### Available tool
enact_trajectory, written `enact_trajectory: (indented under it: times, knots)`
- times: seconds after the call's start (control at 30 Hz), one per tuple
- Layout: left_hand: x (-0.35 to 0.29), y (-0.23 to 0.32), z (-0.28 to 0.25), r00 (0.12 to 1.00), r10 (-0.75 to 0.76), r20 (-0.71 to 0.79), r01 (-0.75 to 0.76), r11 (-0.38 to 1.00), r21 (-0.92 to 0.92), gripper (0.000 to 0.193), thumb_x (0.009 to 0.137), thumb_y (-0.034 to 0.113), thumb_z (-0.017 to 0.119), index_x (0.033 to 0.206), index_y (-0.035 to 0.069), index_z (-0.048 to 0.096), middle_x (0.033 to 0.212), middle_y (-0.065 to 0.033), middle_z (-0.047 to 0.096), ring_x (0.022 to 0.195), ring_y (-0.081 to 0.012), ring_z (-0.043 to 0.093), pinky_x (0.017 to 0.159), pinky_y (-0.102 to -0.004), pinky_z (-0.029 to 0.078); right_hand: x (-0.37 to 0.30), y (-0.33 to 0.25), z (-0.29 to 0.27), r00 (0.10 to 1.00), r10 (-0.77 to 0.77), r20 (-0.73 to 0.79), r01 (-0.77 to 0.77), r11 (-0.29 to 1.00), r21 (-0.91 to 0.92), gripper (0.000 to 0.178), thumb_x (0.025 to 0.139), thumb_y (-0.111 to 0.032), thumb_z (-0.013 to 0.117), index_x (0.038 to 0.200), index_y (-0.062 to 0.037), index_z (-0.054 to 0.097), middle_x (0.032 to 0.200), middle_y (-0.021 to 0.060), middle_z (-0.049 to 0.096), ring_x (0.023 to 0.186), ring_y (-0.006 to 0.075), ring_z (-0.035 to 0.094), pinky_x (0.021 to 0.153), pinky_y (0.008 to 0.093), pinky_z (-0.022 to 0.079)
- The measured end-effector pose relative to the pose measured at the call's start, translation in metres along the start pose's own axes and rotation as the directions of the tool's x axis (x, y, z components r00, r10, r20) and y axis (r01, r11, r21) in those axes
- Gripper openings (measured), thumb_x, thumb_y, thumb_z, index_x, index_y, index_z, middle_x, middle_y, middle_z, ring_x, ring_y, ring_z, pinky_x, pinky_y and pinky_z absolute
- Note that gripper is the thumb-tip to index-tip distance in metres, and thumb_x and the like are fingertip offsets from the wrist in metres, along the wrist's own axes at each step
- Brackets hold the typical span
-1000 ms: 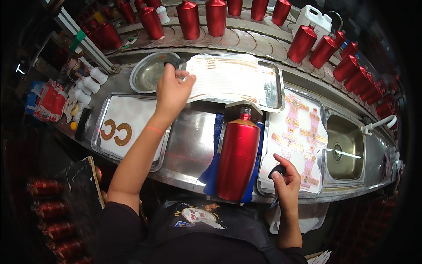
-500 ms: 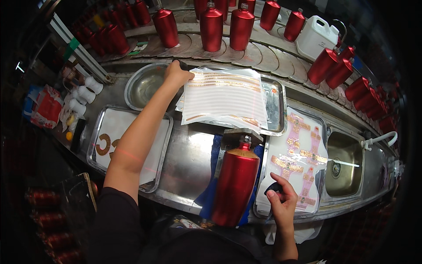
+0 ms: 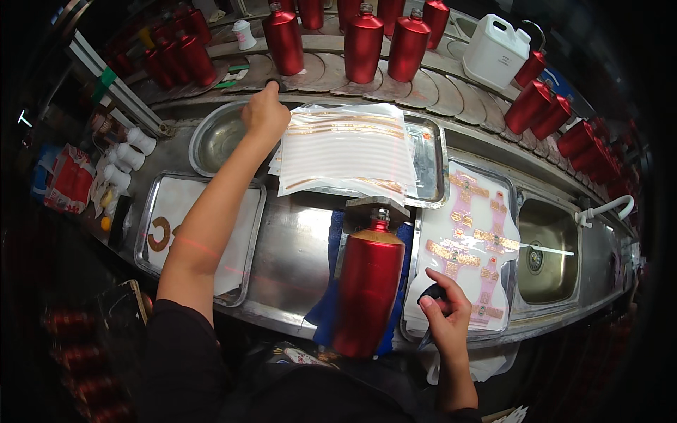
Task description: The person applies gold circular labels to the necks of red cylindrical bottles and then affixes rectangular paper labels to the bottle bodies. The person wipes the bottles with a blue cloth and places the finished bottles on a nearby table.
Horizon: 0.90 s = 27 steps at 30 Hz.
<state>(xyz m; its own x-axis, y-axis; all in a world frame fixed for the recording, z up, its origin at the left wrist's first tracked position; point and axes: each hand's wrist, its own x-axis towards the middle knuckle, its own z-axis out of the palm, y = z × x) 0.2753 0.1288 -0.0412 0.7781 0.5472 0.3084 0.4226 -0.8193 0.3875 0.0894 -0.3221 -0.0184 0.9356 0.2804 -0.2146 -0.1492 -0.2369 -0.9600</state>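
Observation:
My left hand is closed, back of the hand up, beside the far left corner of a stack of translucent white sheets with gold strips. A dark tip shows at its far side; what the fingers hold is hidden. My right hand grips a dark, flat hand tool between thumb and fingers, above the right tray's sheets. Between my arms a glossy red bottle, with a bare glass neck, leans against a grey support over a blue cloth.
A metal bowl stands beyond my left forearm. The left tray carries gold C-shaped pieces; the right tray holds gold-and-pink decal sheets. Farther right is a sink with a white tap. Red bottles and a white jug stand behind.
My left hand has turned and drawn back slightly from the sheet corner. Bottles on the plated conveyor have shifted right, and a small white container has appeared there. My whole view has shifted slightly.

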Motion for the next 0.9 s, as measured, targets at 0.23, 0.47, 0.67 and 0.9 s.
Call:
enact_trajectory:
  times: [0.23,0.47,0.67,0.9]
  knots:
    - [-0.017,0.106,-0.047,0.936,0.345,0.072,-0.267,0.827,-0.495,0.021,0.074,0.009,0.073,0.086,0.001,0.058,0.077,-0.0127,0.071,0.077,-0.0323,0.071,0.072,-0.0418,0.054,0.034,-0.055,-0.012,0.97,-0.217,-0.114,0.218,0.976,-0.002,0.046,0.09,0.002,0.064,0.135,-0.002,0.063,0.108,0.0034,0.062,0.065,-0.0004,0.049,0.059,0.0157,0.039]
    - [-0.108,0.22,-0.125,0.541,0.806,-0.24,-0.528,0.104,-0.843,0.023,0.073,0.01,0.072,0.081,-0.008,0.06,0.074,-0.021,0.071,0.068,-0.029,0.073,0.062,-0.0353,0.056,0.106,-0.13,-0.032,0.914,-0.405,-0.017,0.405,0.913,0.053,0.062,0.081,0.0,0.06,0.142,0.002,0.05,0.08,0.0009,0.064,0.061,0.0038,0.055,0.057,0.0172,0.04]
    - [-0.193,0.163,-0.155,0.807,0.588,0.052,-0.124,0.255,-0.959,0.028,0.077,0.004,0.07,0.101,-0.006,0.06,0.076,-0.0124,0.071,0.065,-0.017,0.068,0.059,-0.0303,0.051,0.041,-0.115,-0.042,0.958,-0.007,0.288,-0.046,0.984,0.175,0.012,0.085,-0.009,0.069,0.095,-0.003,0.064,0.07,-0.0033,0.054,0.049,0.0008,0.042,0.045,0.0178,0.03]
    - [-0.328,0.095,-0.146,0.916,0.227,0.331,0.23,0.378,-0.897,0.047,0.087,-0.002,0.074,0.132,0.002,0.059,0.082,0.0042,0.069,0.069,0.0013,0.053,0.06,-0.017,0.039,-0.033,-0.045,-0.013,0.943,0.171,0.285,-0.207,0.973,0.101,0.014,0.094,-0.014,0.069,0.093,0.0001,0.068,0.072,-0.0008,0.062,0.048,0.0021,0.044,0.045,0.0196,0.032]
